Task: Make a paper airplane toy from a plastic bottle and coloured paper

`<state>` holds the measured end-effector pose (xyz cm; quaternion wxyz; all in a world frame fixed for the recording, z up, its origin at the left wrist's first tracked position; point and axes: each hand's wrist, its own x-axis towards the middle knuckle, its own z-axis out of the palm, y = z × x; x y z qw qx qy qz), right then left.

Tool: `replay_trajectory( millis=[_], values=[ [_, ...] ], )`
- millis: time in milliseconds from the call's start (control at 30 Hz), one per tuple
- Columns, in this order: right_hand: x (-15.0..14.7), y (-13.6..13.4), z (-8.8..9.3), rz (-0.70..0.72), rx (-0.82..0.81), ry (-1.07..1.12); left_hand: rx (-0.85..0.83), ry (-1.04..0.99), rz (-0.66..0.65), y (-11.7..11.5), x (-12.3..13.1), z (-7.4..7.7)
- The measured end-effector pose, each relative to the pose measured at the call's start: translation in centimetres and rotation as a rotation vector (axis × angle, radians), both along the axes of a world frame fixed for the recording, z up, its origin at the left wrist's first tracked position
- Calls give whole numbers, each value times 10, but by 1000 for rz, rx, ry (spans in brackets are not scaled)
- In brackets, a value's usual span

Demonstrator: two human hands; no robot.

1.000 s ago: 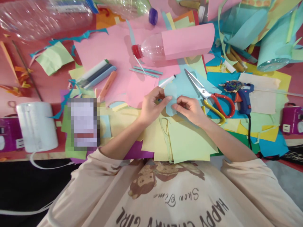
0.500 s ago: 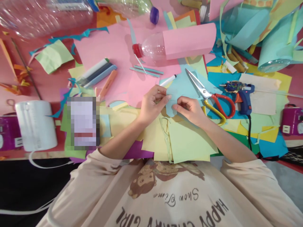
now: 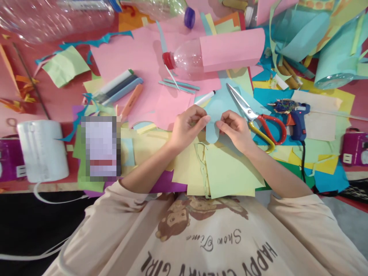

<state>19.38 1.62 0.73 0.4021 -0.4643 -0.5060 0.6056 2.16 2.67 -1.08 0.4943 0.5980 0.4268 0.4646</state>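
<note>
My left hand (image 3: pixel 187 128) pinches the left edge of a light blue paper cutout (image 3: pixel 212 128) that lies on the table among coloured sheets. My right hand (image 3: pixel 235 129) has its fingers curled and pinched at the cutout's right edge. A white marker (image 3: pixel 204 98) lies just beyond my left hand. Red-and-yellow-handled scissors (image 3: pixel 257 119) lie partly open right beside my right hand. A light green sheet (image 3: pixel 230 168) sits under both wrists.
A blue glue gun (image 3: pixel 293 115) lies right of the scissors. A clear bottle wrapped in pink paper (image 3: pixel 218 51) lies further back. Several markers (image 3: pixel 119 90) lie at the left, near a white roll (image 3: pixel 43 151). Purple boxes (image 3: pixel 355 147) stand at both sides.
My right hand has shifted slightly up and right along the blue cutout's edge. My left hand has stayed put, still pinching the paper.
</note>
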Motion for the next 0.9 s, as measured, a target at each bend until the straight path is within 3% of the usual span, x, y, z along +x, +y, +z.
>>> replay_trajectory(
  millis=[200, 567, 733, 900],
  values=[
    [0, 0, -2, -15, 0, -27, -45, 35, -6, 0, 0, 3],
    [0, 0, -2, -26, 13, -72, 35, 89, 17, -1, 0, -5],
    [0, 0, -1, -61, 5, -43, 14, 87, -21, 0, 0, 1],
    [0, 0, 0, -48, 11, -66, 40, 232, -66, 1, 1, 6]
  ],
)
